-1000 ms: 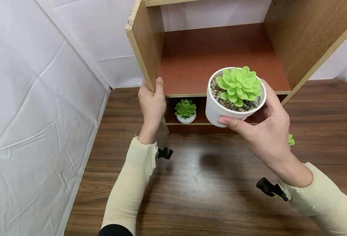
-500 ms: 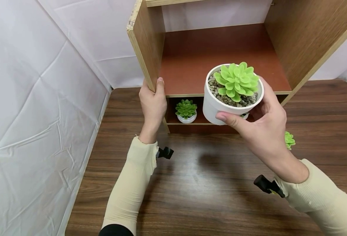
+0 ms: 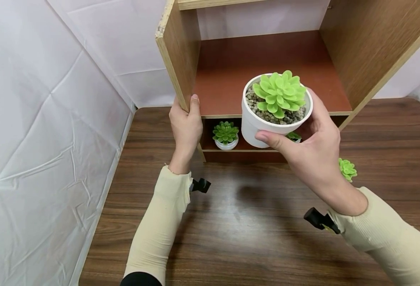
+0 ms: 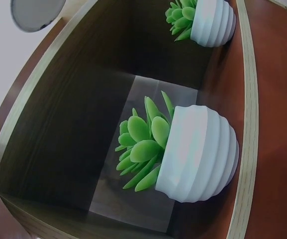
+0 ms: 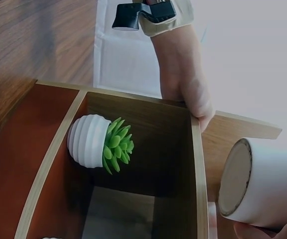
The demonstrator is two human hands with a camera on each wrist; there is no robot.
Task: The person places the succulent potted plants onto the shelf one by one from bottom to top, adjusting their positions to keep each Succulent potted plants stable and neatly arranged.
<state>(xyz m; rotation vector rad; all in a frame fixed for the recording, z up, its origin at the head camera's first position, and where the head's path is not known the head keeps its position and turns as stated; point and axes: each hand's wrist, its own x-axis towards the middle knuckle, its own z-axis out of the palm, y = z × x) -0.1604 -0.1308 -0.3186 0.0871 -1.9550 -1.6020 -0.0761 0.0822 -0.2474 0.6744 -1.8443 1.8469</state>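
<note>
My right hand (image 3: 317,147) grips a smooth white pot (image 3: 258,129) from its right side, thumb across the front. A light green succulent (image 3: 279,93) grows from pebbles in it. The pot is upright, in front of the shelf unit's red-brown middle board (image 3: 260,55). In the right wrist view the underside of the held white pot (image 5: 235,181) shows. My left hand (image 3: 186,129) grips the front edge of the left side panel (image 3: 181,59), thumb inside. Below, a darker green succulent in a ribbed white pot (image 4: 198,154) stands in the low compartment; another ribbed pot (image 4: 214,22) stands farther along.
The wooden shelf unit (image 3: 378,55) stands on a dark wood-grain surface (image 3: 231,222). Right of it, a light green succulent (image 3: 347,170) shows partly behind my right wrist. White sheeting (image 3: 45,139) hangs along the left and back.
My right hand has carried the white pot a little left and toward the shelf. More of the succulent behind the right wrist shows. The left hand keeps its hold on the panel.
</note>
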